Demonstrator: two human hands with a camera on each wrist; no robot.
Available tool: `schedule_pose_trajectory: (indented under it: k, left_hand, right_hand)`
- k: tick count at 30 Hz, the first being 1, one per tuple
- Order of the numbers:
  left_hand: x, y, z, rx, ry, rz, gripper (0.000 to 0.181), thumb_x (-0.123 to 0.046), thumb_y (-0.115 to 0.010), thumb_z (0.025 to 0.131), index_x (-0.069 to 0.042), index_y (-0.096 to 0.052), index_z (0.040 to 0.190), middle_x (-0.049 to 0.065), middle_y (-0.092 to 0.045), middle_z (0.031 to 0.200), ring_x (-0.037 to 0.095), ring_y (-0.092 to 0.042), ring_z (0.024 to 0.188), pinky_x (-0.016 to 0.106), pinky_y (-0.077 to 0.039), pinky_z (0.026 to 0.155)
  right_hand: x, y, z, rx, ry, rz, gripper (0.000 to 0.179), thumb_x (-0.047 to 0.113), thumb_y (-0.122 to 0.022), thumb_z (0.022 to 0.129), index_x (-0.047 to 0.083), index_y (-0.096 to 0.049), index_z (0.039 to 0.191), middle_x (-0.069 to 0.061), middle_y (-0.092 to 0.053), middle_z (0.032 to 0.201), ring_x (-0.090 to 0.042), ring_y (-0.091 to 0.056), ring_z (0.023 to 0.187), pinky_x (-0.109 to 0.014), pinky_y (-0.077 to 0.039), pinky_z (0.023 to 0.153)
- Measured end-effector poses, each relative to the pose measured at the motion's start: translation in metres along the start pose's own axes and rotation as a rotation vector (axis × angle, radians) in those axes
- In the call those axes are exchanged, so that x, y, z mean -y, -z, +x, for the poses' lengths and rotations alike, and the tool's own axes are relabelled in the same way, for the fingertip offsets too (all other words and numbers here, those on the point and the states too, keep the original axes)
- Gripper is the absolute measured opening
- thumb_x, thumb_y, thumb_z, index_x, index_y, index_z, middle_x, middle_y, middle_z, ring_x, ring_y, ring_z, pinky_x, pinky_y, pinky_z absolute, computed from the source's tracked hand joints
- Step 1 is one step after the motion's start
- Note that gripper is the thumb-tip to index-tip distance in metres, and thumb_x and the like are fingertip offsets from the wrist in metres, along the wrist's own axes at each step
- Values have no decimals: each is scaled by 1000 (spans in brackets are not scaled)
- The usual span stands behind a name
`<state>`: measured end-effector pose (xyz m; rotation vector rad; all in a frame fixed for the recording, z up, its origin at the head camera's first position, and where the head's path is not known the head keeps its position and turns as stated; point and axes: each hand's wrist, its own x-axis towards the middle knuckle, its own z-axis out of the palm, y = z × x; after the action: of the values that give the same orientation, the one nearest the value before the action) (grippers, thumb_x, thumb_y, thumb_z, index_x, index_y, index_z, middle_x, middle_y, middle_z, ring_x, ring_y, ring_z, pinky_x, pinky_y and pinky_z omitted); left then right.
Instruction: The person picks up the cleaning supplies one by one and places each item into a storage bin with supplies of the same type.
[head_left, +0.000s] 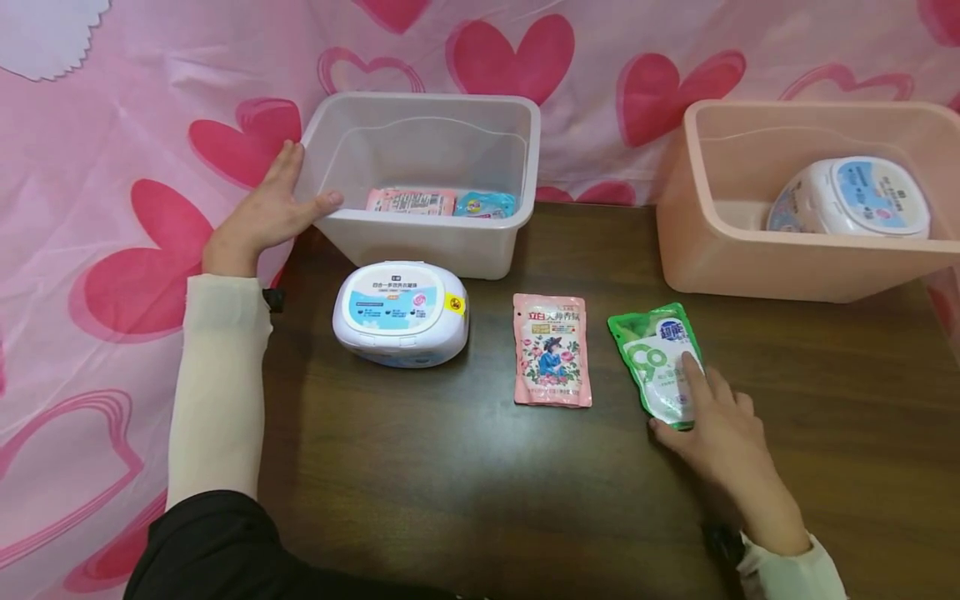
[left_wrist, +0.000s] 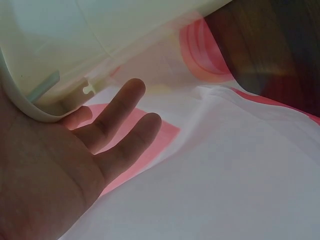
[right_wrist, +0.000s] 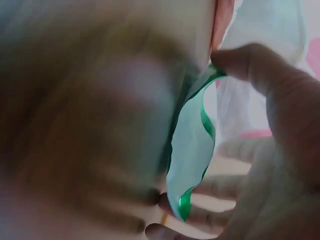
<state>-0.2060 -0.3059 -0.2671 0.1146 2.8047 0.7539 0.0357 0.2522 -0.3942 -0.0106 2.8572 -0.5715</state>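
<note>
Head view from above, facing forward and down, wrist views close, left sharing pale bin (head_left: 420, 154), right green packet (head_left: 654, 367)

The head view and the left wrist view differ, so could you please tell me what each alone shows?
Only the head view shows a pink rectangular pouch, a white oval plastic tub, a peach plastic bin holding a similar tub, and the right hand touching a green-and-white plastic pouch.

Only the left wrist view shows the palm of the left hand.

Both show that hand at the rim of a whitish plastic bin, the heart-printed pink cloth and the dark wooden table.
</note>
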Motion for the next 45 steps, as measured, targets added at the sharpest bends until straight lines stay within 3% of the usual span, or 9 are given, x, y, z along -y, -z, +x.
schedule_pose_trajectory:
  k: [4, 7, 11, 14, 19, 25, 33, 39, 45]
  left_hand:
    - [0, 0, 0, 0, -4, 0, 105, -65, -58, 91, -29, 13, 161, -4, 18, 168, 29, 9, 153, 74, -18, 110]
    - [1, 0, 0, 0, -5, -2, 105, -65, -58, 91, -30, 13, 161, -4, 18, 168, 29, 9, 153, 74, -18, 110]
    - [1, 0, 0, 1, 3, 3, 106, -66, -58, 91, -29, 13, 161, -4, 18, 168, 30, 9, 153, 74, -19, 109]
    - [1, 1, -1, 2, 12, 9, 107, -67, -57, 91, -29, 14, 160, -4, 19, 167, 31, 10, 153, 75, -20, 109]
    - [-1, 1, -2, 0, 17, 12, 106, -68, -57, 91, -29, 13, 160, -4, 19, 167, 31, 9, 153, 75, -19, 108]
    - [-1, -1, -2, 7, 19, 9, 106, -67, -57, 91, -31, 14, 160, -5, 19, 167, 32, 9, 153, 76, -20, 108]
    - [-2, -1, -2, 3, 10, 17, 104, -67, -56, 92, -30, 13, 160, -5, 19, 167, 31, 9, 153, 75, -17, 109]
    - [-2, 0, -3, 3, 13, 23, 105, -68, -56, 91, -30, 13, 160, -5, 19, 167, 31, 9, 153, 75, -17, 109]
    - [-2, -1, -2, 5, 14, 16, 105, -69, -56, 91, -30, 13, 160, -5, 19, 167, 31, 10, 153, 75, -16, 109]
  right_hand:
    - [-10, 3, -2, 76, -22, 17, 120, 39, -81, 79, 3, -2, 161, -48, -10, 150, -69, -22, 124, -81, -29, 81]
    - [-12, 4, -3, 115, -82, 21, 132, 49, -83, 76, 2, 8, 160, -53, 2, 148, -69, -7, 133, -85, -22, 82]
    - [-15, 4, -5, 113, -177, 8, 149, 74, -78, 70, -4, 16, 156, -55, 1, 145, -69, -2, 134, -86, -19, 83]
    - [-17, 5, -4, 91, -205, -9, 152, 76, -78, 68, -14, 12, 152, -55, -11, 141, -68, -12, 130, -85, -24, 81]
    - [-25, 12, 2, 81, -180, -13, 136, 58, -83, 73, -26, -4, 146, -53, -30, 126, -66, -32, 111, -77, -35, 75]
    - [-38, 16, 5, -6, -96, 88, 102, 38, -86, 77, -24, -32, 136, -43, -42, 113, -57, -39, 101, -63, -39, 74]
    - [-46, 19, 6, -91, -27, 210, 89, 28, -82, 84, -17, -32, 142, -40, -37, 126, -48, -43, 102, -57, -38, 77]
    - [-43, 23, 6, -163, -16, 331, 79, 27, -81, 87, -8, -39, 144, -31, -45, 129, -38, -46, 101, -31, -32, 75]
    - [-35, 24, 7, -242, -8, 455, 73, 17, -80, 87, -4, -40, 145, -20, -49, 123, -13, -48, 94, -14, -35, 71]
